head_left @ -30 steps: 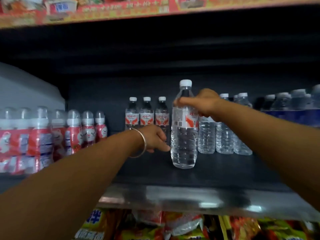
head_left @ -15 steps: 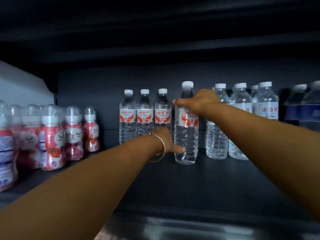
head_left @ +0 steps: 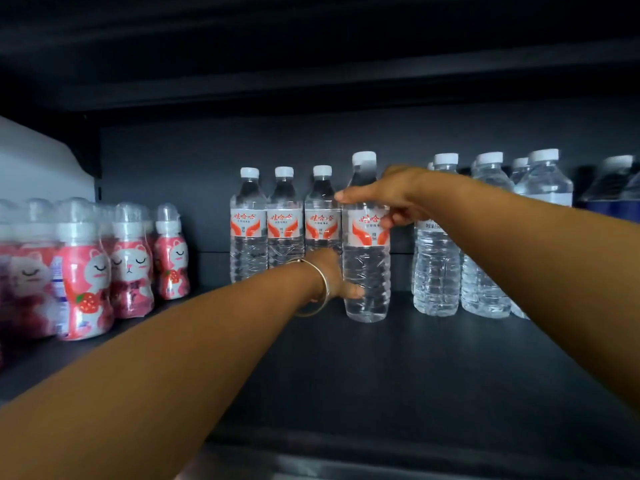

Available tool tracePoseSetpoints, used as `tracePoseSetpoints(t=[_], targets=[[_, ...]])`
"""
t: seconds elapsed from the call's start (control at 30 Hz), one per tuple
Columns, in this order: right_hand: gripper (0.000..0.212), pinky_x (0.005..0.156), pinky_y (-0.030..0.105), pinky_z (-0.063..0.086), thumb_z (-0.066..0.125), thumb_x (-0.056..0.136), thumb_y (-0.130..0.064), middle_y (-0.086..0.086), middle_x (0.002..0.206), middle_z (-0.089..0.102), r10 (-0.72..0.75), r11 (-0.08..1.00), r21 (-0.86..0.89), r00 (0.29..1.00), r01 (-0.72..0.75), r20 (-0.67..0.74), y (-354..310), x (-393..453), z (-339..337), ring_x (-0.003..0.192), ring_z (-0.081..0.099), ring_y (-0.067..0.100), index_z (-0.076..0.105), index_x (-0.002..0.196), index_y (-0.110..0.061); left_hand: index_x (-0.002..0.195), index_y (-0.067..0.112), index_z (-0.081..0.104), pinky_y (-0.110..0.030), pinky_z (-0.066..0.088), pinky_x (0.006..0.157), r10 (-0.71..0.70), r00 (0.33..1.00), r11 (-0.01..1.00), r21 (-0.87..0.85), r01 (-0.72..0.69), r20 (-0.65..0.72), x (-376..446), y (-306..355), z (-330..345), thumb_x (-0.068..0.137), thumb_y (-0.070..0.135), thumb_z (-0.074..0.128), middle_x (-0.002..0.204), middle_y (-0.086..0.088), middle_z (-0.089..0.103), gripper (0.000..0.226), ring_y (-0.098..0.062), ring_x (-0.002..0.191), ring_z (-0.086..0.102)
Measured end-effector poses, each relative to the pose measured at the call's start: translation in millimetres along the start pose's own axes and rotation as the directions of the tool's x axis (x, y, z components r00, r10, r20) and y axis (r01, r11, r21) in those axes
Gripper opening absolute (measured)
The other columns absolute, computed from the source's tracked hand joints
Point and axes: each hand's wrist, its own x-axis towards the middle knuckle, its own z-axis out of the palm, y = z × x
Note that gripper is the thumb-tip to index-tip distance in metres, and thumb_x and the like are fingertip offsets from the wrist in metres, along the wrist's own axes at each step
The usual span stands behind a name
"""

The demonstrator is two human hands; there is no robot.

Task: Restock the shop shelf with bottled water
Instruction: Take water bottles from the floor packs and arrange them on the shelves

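Bottle position: the water bottle (head_left: 366, 265) with the red-and-white label stands upright on the dark shelf (head_left: 398, 368), at the right end of a row of three matching labelled bottles (head_left: 284, 223) and set slightly forward of them.

1. My right hand (head_left: 388, 197) grips the water bottle at the shoulder, just above the label. The thumb lies across the front, pointing left; the fingers (head_left: 398, 220) curl around the right side. The white cap (head_left: 364, 158) shows above the hand.

2. My left hand (head_left: 341, 277) is pressed against the lower left side of the same bottle, fingers together, with one fingertip visible on the clear plastic near the base. How far the remaining fingers wrap behind the bottle I cannot tell, because the wrist hides them. A thin metal bangle (head_left: 318, 289) sits on that wrist.

3. Both forearms reach in from the front edge of the shelf, the left from lower left, the right from the right side.

4. Right of the held bottle, close but apart from it, stands a group of clear ribbed water bottles (head_left: 436, 271) with white caps. Further right, dark blue wrapped bottles (head_left: 613, 188) are partly in view.

5. Left of the labelled row, well apart, stand pink cat-print drink bottles (head_left: 131, 271) in clear shrink wrap, with a strawberry motif on the nearest one
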Motion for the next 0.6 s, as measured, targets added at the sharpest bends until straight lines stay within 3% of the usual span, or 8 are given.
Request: tracePoseSetpoints(t=[0.2, 0.33, 0.43, 0.6], targets=[[0.05, 0.046, 0.024, 0.046, 0.072, 0.07, -0.056, 0.006, 0.066, 0.062, -0.034, 0.999, -0.035, 0.975, 0.027, -0.219, 2.7, 20.7, 17.0, 0.047, 0.053, 0.015, 0.051, 0.067, -0.011, 0.107, 0.003, 0.062, -0.037, 0.048, 0.092, -0.014, 0.998, 0.998, 0.056, 0.017, -0.063, 22.4, -10.9, 2.3, 0.081, 0.03, 0.069, 0.112, -0.013, 0.065, 0.039, -0.029, 0.104, 0.061], [0.05, 0.078, 0.034, 0.057, 0.07, 0.07, -0.06, 0.007, 0.092, 0.067, -0.044, 0.997, -0.067, 0.96, 0.026, -0.277, 4.6, 38.1, 24.7, 0.078, 0.067, 0.021, 0.051, 0.071, -0.014, 0.107, 0.0, 0.062, -0.037, 0.051, 0.09, -0.012, 0.999, 0.998, 0.056, 0.014, -0.04, 33.6, -18.9, 2.7, 0.084, 0.014, 0.065, 0.109, -0.016, 0.066, 0.027, -0.031, 0.104, 0.062], [0.051, 0.079, 0.033, 0.055, 0.067, 0.072, -0.063, 0.006, 0.095, 0.067, -0.039, 0.991, -0.132, 0.957, 0.001, -0.287, 6.5, 50.8, 28.8, 0.082, 0.067, 0.021, 0.054, 0.075, -0.013, 0.107, -0.001, 0.064, -0.04, 0.05, 0.094, -0.013, 1.0, 0.999, 0.046, 0.013, -0.011, 41.3, -23.5, 4.2, 0.087, 0.008, 0.056, 0.111, -0.017, 0.066, 0.022, -0.029, 0.103, 0.062], [0.051, 0.082, 0.035, 0.055, 0.064, 0.074, -0.063, 0.005, 0.095, 0.068, -0.038, 0.991, -0.134, 0.956, -0.001, -0.292, 12.7, 66.7, 35.5, 0.086, 0.067, 0.022, 0.059, 0.086, -0.013, 0.12, 0.001, 0.058, -0.034, 0.044, 0.1, 0.026, 0.999, 0.996, 0.087, -0.027, 0.021, 46.1, -26.1, 10.1, 0.095, 0.011, 0.043, 0.125, -0.015, 0.058, 0.031, -0.026, 0.114, 0.055]])
